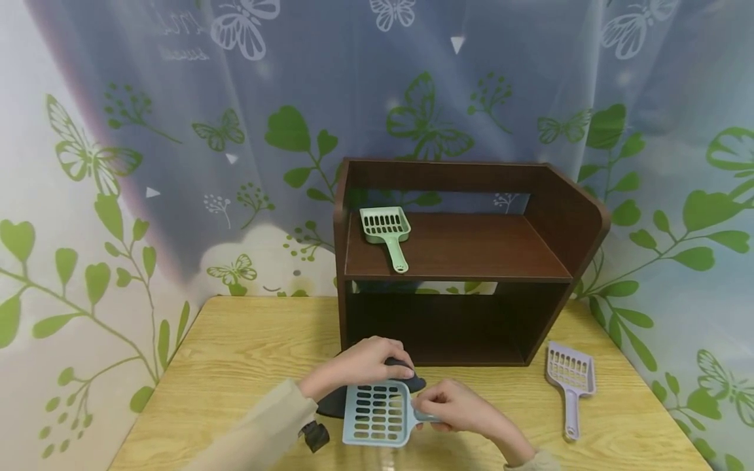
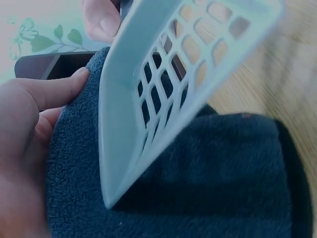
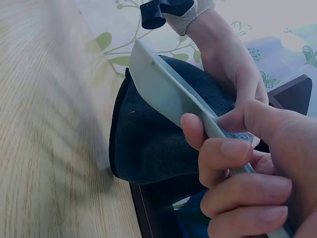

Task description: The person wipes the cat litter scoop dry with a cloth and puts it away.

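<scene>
My right hand (image 1: 458, 407) grips the handle of a light blue slotted litter scoop (image 1: 349, 422) above the front of the table. In the right wrist view the fingers (image 3: 247, 191) are curled round that handle. My left hand (image 1: 370, 362) pinches a dark navy towel (image 2: 72, 148) between thumb and fingers, just beyond the scoop. The towel hangs behind and below the scoop head, against its slotted base in the left wrist view. Part of the towel is hidden by the scoop and the hand.
Behind the hands stands a dark brown two-level shelf (image 1: 471, 245). A green litter scoop (image 1: 394, 252) lies on its upper board. A purple litter scoop (image 1: 570, 409) lies on the wooden table (image 1: 259, 347) at the right. Patterned curtains (image 1: 265, 183) surround the table.
</scene>
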Tool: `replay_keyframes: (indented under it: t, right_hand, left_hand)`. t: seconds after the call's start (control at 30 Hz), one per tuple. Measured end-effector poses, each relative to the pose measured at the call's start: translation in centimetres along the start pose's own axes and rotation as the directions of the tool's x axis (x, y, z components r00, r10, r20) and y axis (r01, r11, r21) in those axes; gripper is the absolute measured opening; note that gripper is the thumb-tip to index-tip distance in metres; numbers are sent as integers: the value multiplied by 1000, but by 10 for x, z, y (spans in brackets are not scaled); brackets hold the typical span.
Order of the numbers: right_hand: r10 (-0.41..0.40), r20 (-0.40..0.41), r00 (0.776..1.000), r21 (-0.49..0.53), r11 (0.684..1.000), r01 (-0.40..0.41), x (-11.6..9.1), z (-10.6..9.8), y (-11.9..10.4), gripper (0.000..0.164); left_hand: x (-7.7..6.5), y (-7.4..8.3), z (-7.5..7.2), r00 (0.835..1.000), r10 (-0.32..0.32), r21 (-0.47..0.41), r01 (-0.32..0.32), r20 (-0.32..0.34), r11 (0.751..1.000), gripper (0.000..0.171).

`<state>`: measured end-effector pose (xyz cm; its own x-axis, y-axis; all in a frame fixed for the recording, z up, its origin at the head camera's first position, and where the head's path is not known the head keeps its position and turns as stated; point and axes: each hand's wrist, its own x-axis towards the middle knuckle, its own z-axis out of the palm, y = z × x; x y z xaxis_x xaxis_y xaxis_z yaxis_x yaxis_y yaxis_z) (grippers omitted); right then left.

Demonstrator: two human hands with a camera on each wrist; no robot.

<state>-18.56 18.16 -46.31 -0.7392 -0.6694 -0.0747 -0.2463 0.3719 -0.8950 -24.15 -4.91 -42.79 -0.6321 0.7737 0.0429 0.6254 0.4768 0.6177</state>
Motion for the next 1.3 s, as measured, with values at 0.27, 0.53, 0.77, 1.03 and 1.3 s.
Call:
replay_keyframes:
  t: [0.27, 0.53, 0.77, 1.03, 1.3]
  right_hand:
    - [32, -31, 999, -17, 999, -33, -3, 0, 0, 40]
    - [66, -61, 996, -1, 998, -66, -16, -5, 6, 39]
    - [69, -55, 996, 63, 996, -66, -26, -13, 13, 39]
    - [94, -103, 990, 79, 993, -86, -35, -19, 20, 40]
    - [104, -297, 949, 157, 986, -59, -34, -12, 16, 40]
  left_hand:
    - [-6, -5, -4, 997, -73, 2, 73, -33, 997, 19]
    - [-19, -18, -9, 994, -83, -31, 81, -74, 996, 23]
    - [-30, -26, -12, 991, -96, -76, 89, -96, 993, 25]
    - [-36, -23, -11, 962, -185, -129, 161, -199, 978, 27]
    - [-34, -14, 6, 905, -226, -189, 166, -361, 968, 30]
